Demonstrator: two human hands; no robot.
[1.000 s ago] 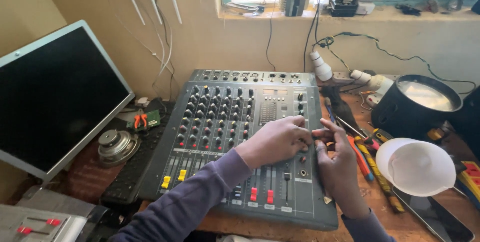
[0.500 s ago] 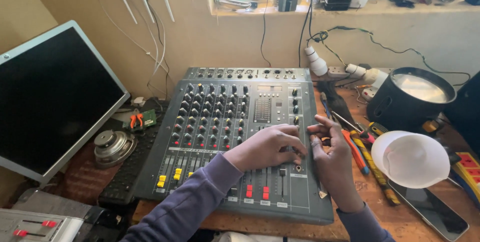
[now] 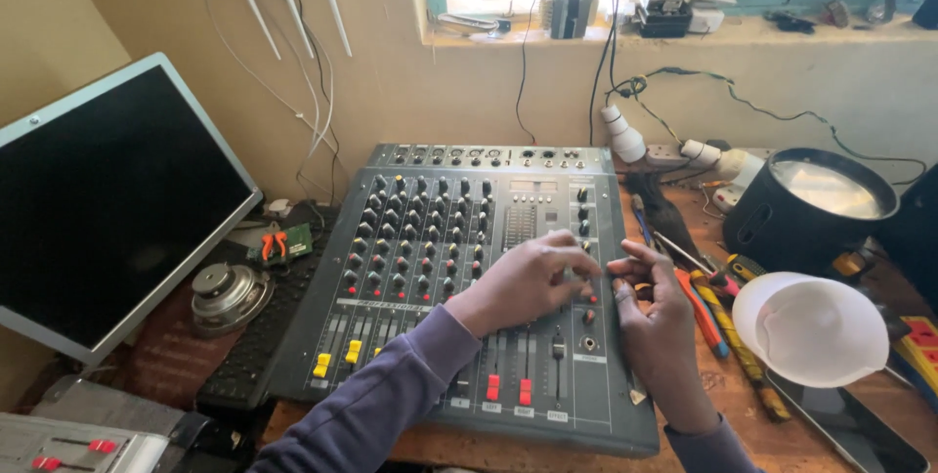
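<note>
A grey audio mixer with rows of black knobs and yellow and red faders lies on the wooden bench. My left hand rests on its right section, fingertips curled around a small knob in the right-hand column. My right hand sits at the mixer's right edge with its fingers bent toward the same spot. A thin tool shaft sticks out below its palm. Both arms wear purple sleeves.
A dark monitor leans at the left, with a loose speaker driver and a black keyboard beside it. Screwdrivers, a white plastic bowl and a black pot crowd the right. Cables and plugs hang at the wall.
My left hand has slid right and up across the mixer to the right knob column. My right hand has closed in beside it. The camera has tilted slightly.
</note>
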